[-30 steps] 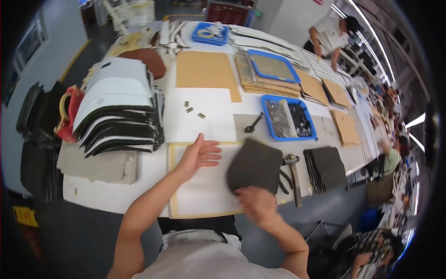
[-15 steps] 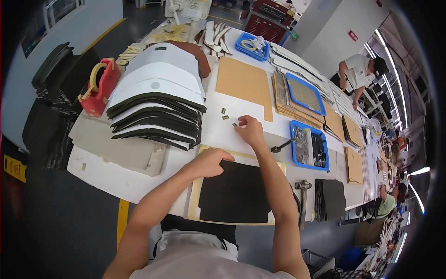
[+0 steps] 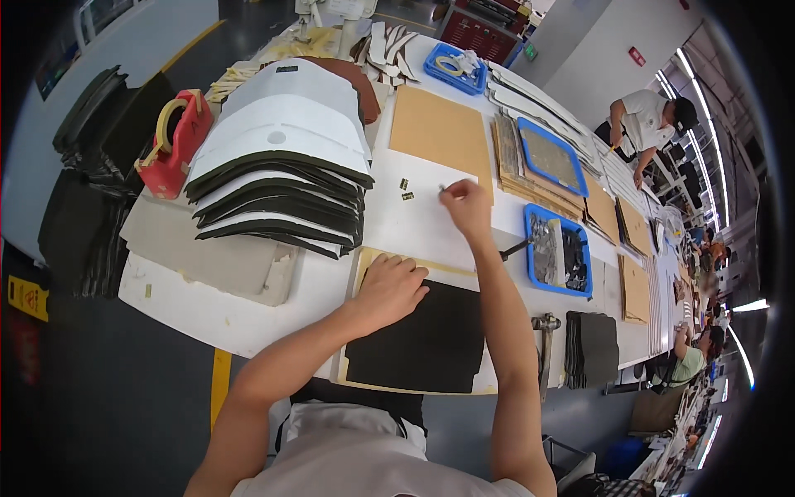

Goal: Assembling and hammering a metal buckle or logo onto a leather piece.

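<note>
A black rectangular sheet (image 3: 418, 344) lies on a cream-coloured board (image 3: 364, 261) at the near table edge. My left hand (image 3: 387, 290) rests on the sheet's upper left part, fingers lying forward and thumb apart, holding nothing. Above the white paper (image 3: 426, 224), my right hand (image 3: 468, 205) is closed in a pinch. A small metal-looking plate (image 3: 442, 190) shows at its fingertips, mostly hidden. Two similar small brass-coloured plates (image 3: 407, 196) lie on the paper to the left of that hand.
A tall stack of white and black panels (image 3: 281, 166) stands at left beside a red tape dispenser (image 3: 175, 145). To the right are a blue tray of small dark pieces (image 3: 560, 253), a hammer (image 3: 546, 327) and black sheets (image 3: 592, 348). Another person (image 3: 646, 124) works at the far right.
My right hand has lifted a small plate off the paper and moved slightly right and away. My left hand has shifted from the sheet's corner further onto it.
</note>
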### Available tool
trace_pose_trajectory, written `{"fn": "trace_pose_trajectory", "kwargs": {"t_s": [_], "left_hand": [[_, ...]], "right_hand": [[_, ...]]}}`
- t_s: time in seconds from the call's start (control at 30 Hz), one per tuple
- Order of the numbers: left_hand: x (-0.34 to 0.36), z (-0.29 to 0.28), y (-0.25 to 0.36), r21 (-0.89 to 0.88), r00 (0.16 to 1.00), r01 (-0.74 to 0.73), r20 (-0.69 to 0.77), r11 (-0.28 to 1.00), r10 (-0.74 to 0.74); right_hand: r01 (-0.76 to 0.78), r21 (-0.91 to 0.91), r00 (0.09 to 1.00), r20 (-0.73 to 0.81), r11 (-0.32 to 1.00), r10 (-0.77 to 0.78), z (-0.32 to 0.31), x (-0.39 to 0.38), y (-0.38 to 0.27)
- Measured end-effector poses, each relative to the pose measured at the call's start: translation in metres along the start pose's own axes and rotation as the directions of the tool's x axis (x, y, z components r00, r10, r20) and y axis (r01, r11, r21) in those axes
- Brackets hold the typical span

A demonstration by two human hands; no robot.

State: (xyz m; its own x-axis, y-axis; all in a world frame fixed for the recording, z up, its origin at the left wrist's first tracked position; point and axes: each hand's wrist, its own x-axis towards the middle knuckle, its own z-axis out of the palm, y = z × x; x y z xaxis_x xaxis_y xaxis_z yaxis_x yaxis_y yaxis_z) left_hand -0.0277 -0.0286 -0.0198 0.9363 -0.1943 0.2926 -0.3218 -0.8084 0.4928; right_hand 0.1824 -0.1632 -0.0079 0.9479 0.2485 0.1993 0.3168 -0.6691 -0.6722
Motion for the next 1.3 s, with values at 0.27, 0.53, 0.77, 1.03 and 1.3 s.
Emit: {"fn": "trace_pose_trajectory", "kwargs": {"t_s": [0.27,0.53,0.77,1.03,1.3], "left_hand": [[-0.005,0.007,-0.004,-0.019,0.998,-0.032,-0.052,0.999,0.031],[-0.002,0.01,-0.002,-0.071,0.991,-0.095,-0.107,0.993,0.087],[-0.004,0.013,-0.004,-0.08,0.989,-0.095,-0.118,0.992,0.086],[-0.003,0.011,-0.002,-0.117,0.998,-0.052,-0.032,0.992,0.049],[0.006,-0.005,-0.011,-0.337,0.983,0.135,0.164,0.932,-0.083]], "right_hand": [[0.306,-0.367,0.949,0.196,0.878,-0.248,-0.013,-0.038,-0.007],[0.295,-0.054,0.913,0.309,0.954,-0.265,0.004,-0.021,-0.003],[0.579,-0.199,0.752,0.505,0.791,-0.424,0.009,-0.015,-0.017],[0.261,-0.118,0.83,0.533,0.958,-0.161,0.001,-0.016,-0.006],[-0.363,0.505,0.879,0.465,0.783,0.108,-0.046,-0.082,-0.01]]}}
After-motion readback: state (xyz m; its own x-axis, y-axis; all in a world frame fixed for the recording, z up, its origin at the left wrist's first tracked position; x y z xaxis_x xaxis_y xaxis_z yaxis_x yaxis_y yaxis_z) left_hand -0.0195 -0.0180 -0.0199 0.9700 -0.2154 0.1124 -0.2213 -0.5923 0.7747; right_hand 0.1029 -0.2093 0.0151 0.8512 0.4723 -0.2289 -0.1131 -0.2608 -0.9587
